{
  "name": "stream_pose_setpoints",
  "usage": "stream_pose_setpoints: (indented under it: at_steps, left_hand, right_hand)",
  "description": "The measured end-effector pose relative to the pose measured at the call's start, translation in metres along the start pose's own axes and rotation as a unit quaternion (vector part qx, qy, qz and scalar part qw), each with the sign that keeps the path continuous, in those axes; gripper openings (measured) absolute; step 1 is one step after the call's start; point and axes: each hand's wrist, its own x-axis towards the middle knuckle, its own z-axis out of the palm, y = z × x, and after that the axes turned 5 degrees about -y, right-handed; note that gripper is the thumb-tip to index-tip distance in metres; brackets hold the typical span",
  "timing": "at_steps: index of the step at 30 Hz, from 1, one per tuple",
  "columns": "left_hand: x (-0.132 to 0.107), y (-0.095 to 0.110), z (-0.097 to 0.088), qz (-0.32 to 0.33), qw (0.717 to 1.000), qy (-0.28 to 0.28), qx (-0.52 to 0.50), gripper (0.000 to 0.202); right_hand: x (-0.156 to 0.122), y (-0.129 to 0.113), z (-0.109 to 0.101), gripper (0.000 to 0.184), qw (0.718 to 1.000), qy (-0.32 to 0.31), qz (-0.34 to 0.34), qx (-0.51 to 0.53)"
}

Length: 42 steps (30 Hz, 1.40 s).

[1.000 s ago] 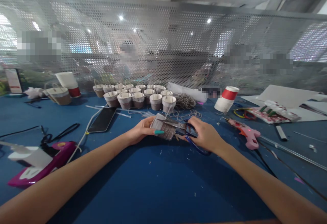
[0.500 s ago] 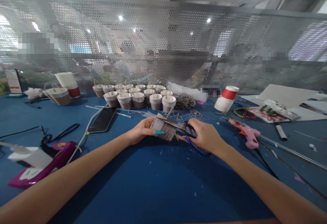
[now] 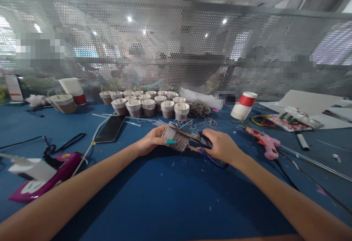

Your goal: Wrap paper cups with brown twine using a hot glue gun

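Note:
My left hand [image 3: 150, 142] grips a small paper cup wrapped in brown twine [image 3: 173, 139], lying on its side just above the blue table [image 3: 165, 200]. My right hand [image 3: 223, 146] holds blue-handled scissors [image 3: 202, 146], fingers through the loops, with the metal blades laid across the top of the cup. Both hands meet at the table's middle.
Several finished small cups [image 3: 148, 103] stand in rows behind the hands, beside a heap of twine [image 3: 200, 109]. A pink glue gun [image 3: 265, 143] lies at right, a red-and-white cup [image 3: 244, 106] behind it. A phone [image 3: 110, 128] and a magenta tool [image 3: 46, 178] lie at left.
The scissor blades have shifted slightly across the cup; both hands stay in nearly the same place.

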Motion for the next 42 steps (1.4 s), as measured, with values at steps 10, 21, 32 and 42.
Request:
stream_pose_setpoints:
  at_steps: [10, 21, 32, 42]
  left_hand:
    - [0.000, -0.001, 0.000, 0.006, 1.000, 0.005, -0.008, 0.050]
    - [0.000, -0.005, -0.003, 0.028, 0.999, 0.036, -0.011, 0.062]
    - [0.002, -0.017, -0.016, 0.039, 0.986, 0.126, -0.098, 0.062]
    - [0.004, -0.007, -0.008, -0.028, 0.954, 0.247, -0.170, 0.045]
  right_hand:
    - [0.000, -0.004, -0.004, 0.044, 1.000, 0.001, 0.011, -0.008]
    - [0.003, -0.002, -0.005, 0.040, 0.988, 0.018, 0.150, -0.041]
    - [0.009, 0.011, -0.012, 0.062, 0.937, -0.030, 0.335, -0.092]
    - [0.002, 0.009, -0.020, 0.055, 0.888, -0.124, 0.433, -0.090]
